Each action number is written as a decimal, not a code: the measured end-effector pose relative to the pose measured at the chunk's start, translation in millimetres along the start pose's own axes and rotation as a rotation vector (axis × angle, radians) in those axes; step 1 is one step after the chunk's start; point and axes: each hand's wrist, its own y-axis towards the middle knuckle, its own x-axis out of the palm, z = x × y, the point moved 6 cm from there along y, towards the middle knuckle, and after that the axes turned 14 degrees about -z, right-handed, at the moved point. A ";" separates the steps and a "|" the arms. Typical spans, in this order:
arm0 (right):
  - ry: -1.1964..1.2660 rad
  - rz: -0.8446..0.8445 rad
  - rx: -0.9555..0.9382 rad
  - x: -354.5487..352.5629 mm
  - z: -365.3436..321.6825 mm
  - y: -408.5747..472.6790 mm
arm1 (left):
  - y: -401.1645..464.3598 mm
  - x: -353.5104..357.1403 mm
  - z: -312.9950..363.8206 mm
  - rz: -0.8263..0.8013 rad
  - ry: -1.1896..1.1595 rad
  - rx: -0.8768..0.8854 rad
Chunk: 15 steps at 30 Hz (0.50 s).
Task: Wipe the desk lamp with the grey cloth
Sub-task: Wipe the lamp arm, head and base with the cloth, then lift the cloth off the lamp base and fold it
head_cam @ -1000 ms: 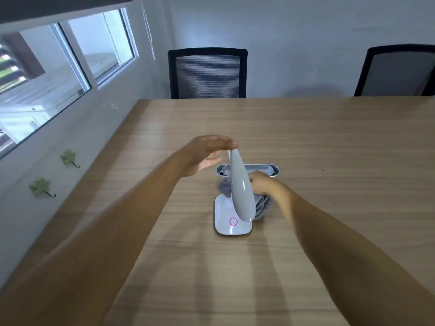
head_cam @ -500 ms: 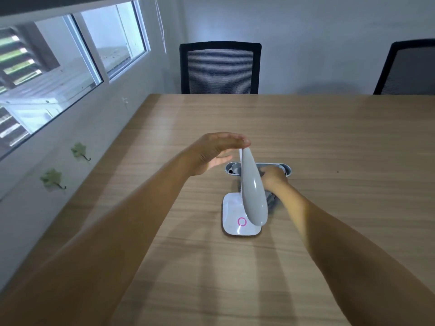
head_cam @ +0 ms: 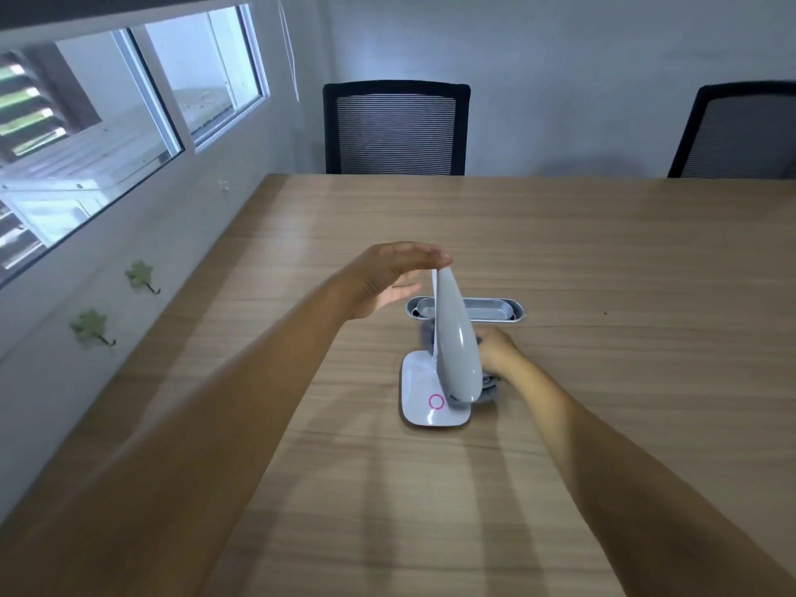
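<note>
Left hand [head_cam: 387, 277] flat, fingers straight, tips resting on top end of white desk lamp [head_cam: 456, 338]. Right hand [head_cam: 495, 351] low behind lamp stem, curled on grey cloth [head_cam: 491, 387] by the base. Lamp stands between the 2 hands. Metal cable tray [head_cam: 491, 310] just beyond right hand.

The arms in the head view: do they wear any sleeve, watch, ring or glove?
No. The left forearm and right forearm are bare, without sleeves. The left hand and right hand show no glove, watch or ring, though the right hand is partly hidden.
</note>
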 end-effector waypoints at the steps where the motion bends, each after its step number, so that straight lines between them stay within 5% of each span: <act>1: -0.092 0.025 0.039 1.5 4.8 -1.0 | -0.3 -0.1 -0.1 0.003 -0.002 0.000; 6: -0.167 0.330 0.035 -9.7 -3.9 -26.1 | 0.0 -2.7 0.4 0.007 0.011 -0.008; 9: -0.010 0.234 -0.077 8.9 -1.5 -33.0 | 2.4 -3.7 -1.2 0.018 0.004 -0.011; 15: -0.065 0.280 0.107 0.8 45.7 -54.1 | 1.7 -3.4 2.0 0.035 0.017 -0.029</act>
